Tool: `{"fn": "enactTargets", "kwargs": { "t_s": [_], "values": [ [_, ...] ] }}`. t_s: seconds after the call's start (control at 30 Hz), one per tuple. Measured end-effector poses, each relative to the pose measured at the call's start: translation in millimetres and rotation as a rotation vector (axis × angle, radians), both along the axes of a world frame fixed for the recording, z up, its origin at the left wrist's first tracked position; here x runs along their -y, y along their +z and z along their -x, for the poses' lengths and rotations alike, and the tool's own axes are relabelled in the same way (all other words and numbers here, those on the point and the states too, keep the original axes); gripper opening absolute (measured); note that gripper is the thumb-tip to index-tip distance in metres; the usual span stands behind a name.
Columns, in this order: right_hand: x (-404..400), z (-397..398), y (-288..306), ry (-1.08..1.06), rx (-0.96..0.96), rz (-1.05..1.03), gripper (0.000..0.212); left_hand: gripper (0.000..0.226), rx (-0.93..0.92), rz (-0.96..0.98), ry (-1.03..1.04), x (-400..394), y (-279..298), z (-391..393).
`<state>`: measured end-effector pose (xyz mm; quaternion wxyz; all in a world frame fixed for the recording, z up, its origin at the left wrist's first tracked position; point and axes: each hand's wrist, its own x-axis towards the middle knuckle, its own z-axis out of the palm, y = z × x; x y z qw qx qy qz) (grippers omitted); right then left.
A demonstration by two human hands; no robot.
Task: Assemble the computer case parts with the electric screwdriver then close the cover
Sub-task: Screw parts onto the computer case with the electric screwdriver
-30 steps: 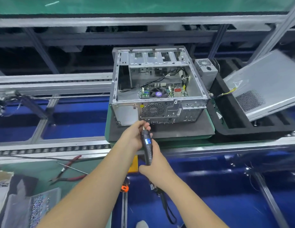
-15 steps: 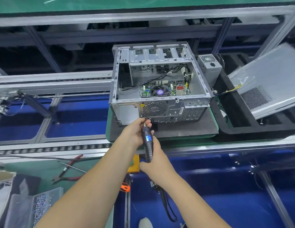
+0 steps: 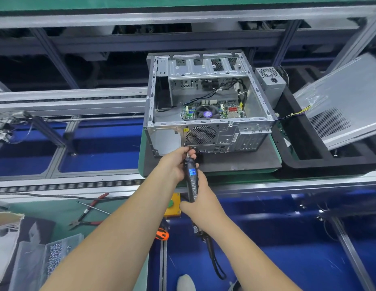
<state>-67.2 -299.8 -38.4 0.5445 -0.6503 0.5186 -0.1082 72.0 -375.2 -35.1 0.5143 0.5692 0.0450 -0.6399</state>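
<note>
I see the computer case (image 3: 206, 103) lying open-side up on a dark pad (image 3: 241, 159) at scene centre, its rear panel with the round fan grille (image 3: 200, 134) facing me and the motherboard (image 3: 212, 112) visible inside; the electric screwdriver (image 3: 191, 179) stands near-upright just in front of that panel, tip at the lower left of the grille, though I cannot tell whether it meets a screw; the right hand (image 3: 200, 203) is wrapped around the lower barrel; the left hand (image 3: 175, 162) pinches the tip end, fingers curled at the bit; to the right, the cover panel (image 3: 346, 101) leans tilted in a black tray (image 3: 304, 164), a grey power supply (image 3: 270, 80) just beside the case; red-handled pliers (image 3: 88, 215) lie near left on the green bench.
</note>
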Motion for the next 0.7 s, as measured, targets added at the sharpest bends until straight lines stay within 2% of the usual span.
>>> {"fn": "enactTargets", "kwargs": {
  "t_s": [0.7],
  "values": [
    [-8.1, -3.5, -5.8, -0.041, -0.006, 0.028, 0.107, 0.016, -0.005, 0.062, 0.066, -7.4, -11.4, 7.9]
  ]
}}
